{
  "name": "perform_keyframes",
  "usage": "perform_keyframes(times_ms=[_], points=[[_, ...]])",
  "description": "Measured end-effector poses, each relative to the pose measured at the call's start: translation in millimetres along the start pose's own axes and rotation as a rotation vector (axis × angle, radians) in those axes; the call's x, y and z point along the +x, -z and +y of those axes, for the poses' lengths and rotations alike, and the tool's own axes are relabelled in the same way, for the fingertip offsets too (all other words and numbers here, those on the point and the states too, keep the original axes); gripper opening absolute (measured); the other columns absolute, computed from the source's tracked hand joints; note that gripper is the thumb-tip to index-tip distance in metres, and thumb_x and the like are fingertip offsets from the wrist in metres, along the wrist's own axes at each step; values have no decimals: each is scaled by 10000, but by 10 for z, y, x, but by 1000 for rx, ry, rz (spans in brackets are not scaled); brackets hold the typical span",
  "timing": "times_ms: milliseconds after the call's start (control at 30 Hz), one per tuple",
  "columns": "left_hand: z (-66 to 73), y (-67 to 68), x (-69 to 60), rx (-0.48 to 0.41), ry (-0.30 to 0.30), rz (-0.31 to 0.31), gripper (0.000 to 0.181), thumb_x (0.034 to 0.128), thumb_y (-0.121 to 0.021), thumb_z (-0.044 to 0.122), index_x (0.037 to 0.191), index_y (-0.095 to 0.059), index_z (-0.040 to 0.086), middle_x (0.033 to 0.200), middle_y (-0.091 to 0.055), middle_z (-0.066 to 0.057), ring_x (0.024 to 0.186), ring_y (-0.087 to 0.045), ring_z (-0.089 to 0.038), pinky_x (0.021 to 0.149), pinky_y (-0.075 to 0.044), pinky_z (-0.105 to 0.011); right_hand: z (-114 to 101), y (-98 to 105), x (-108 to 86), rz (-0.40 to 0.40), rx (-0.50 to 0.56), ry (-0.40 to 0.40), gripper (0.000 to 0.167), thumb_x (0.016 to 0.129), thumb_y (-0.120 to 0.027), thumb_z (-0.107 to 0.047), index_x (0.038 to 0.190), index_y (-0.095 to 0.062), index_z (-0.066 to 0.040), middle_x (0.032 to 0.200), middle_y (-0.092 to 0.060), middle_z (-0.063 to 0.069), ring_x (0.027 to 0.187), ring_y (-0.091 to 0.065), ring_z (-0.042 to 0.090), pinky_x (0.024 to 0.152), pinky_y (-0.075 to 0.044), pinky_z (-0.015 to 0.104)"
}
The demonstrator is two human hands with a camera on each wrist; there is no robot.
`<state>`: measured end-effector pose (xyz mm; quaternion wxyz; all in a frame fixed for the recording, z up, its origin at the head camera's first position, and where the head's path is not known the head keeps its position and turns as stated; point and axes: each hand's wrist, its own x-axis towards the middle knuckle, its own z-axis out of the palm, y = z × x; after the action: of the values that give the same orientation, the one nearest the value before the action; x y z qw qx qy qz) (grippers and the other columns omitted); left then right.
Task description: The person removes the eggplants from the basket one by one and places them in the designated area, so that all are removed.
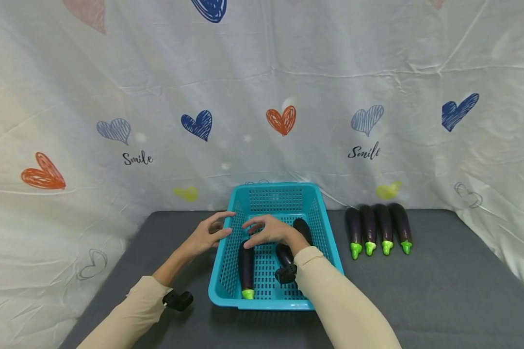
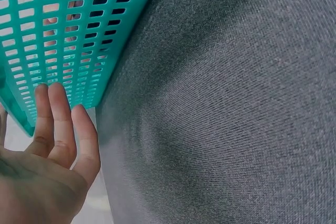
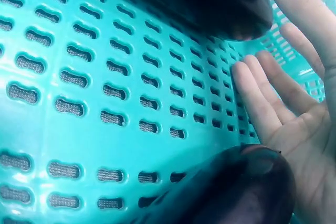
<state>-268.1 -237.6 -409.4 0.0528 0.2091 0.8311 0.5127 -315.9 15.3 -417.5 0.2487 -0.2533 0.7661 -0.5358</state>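
A blue plastic basket [image 1: 327, 232] with slotted walls holds dark purple eggplants. One eggplant [image 1: 246, 271] lies along its left side, green stem end toward me. A middle eggplant [image 1: 284, 253] and another eggplant [image 1: 302, 228] at the right are partly hidden by my right wrist. My right hand [image 1: 268, 230] hovers inside the basket over the left eggplant's far end, fingers spread and gripping nothing; in the right wrist view the thumb is close to an eggplant [image 3: 220, 3]. Outside the left rim, my left hand [image 1: 206, 236] has loosely bent fingers, close to the basket wall [image 2: 68, 40].
Several eggplants [image 1: 384, 228] lie side by side on the dark grey cloth [image 1: 441, 291] right of the basket, green ends toward me. Behind the table hangs a white curtain [image 1: 244, 72] printed with hearts.
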Motion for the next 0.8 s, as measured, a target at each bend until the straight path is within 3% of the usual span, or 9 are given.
perform_keyframes(times_ms=[233,600,800], points=[[1,-7,4,9,-3,1,492,1070,-578,211,1534,-445,122,1137,-599,-187,924,-563,-307,775,-550,-479,6,-9,25,-23,-77,-9,538,841,-868,-187,1337,-667,-135,1311,-619,134,1174,-597,258,871,-549,402],[9,-7,2,5,8,2,498,1067,-585,233,1537,-447,146,1143,-602,-181,953,-577,-311,803,-555,-498,15,-33,19,-59,26,-35,342,851,-847,-89,1168,-748,-10,1124,-692,83,1004,-666,221,834,-574,390],[3,-6,6,-1,-1,2,496,1068,-579,221,1537,-444,134,1108,-595,-186,928,-571,-306,790,-557,-490,2,-21,6,-67,37,-31,346,859,-839,-90,1175,-740,11,1085,-703,100,973,-674,230,840,-572,390]])
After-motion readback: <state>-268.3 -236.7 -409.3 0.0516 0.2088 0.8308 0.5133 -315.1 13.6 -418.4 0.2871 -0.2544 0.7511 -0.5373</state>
